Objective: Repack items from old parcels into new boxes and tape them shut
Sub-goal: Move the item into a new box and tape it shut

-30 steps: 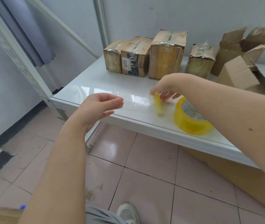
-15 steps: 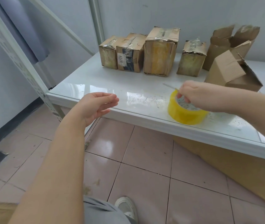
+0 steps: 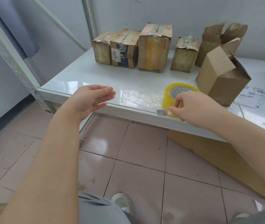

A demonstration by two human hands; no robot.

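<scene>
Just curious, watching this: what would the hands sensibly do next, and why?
Probably the empty left hand reaches for a taped parcel: the right hand pinches what looks like a yellow cutter by the tape roll, and the parcels stand sealed.

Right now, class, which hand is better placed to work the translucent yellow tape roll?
Right, probably: the right hand is at the yellow tape roll, pinching a grey-tipped piece; the left hand hovers open, well apart.
</scene>
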